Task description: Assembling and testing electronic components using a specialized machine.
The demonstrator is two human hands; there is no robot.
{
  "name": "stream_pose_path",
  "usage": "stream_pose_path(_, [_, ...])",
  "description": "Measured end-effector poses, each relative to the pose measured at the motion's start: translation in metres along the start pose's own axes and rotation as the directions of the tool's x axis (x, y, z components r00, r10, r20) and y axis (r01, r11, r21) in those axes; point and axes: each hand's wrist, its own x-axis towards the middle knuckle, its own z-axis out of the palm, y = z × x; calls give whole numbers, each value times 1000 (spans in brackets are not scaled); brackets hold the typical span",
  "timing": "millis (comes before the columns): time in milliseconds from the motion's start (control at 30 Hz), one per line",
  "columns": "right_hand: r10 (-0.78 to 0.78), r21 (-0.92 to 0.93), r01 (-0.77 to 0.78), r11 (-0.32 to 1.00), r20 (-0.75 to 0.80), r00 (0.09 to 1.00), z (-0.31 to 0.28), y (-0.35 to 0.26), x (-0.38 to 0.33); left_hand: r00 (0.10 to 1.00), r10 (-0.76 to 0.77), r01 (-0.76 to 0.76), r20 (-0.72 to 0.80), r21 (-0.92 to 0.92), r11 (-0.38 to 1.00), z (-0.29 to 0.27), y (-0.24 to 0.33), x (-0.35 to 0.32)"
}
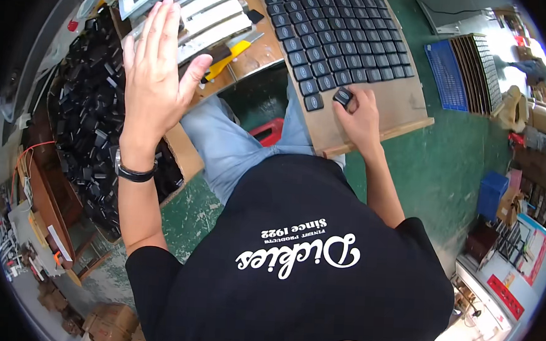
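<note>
My right hand (pixel 361 118) pinches a small black square cap (pixel 343 96) between thumb and fingers, at the near edge of the rows on a brown board (pixel 387 105). Several rows of like black caps (pixel 335 35), each with a pale oval mark, cover the far part of that board. One cap (pixel 313 102) sits at the left end of the nearest row. My left hand (pixel 154 72), fingers stretched out and with nothing in it, is raised beside a white and metal fixture (pixel 213 19). A yellow-handled cutter (pixel 229 58) lies close to its thumb.
A large carton (pixel 184 150) full of loose black pieces (pixel 90 124) stands at my left. My legs (pixel 222 140) are under the wooden table (pixel 261 46). A blue crate (pixel 445 74) and stacked boards (pixel 475 73) stand on the green floor at the right.
</note>
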Motion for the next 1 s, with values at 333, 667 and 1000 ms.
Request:
stream_pose_path(333, [44,57,-50,997,91,995,3,-17,0,939,-283,239,-197,-221,946,-73,-15,-90])
stream_pose_path(667, [-126,-69,134,989,104,987,3,6,9,697,-716,705,-29,-152,692,-113,-38,-184])
stream_pose_path(1000, [-173,-5,174,985,96,980,-20,-8,27,840,-539,528,58,144,837,-92,-47,-185])
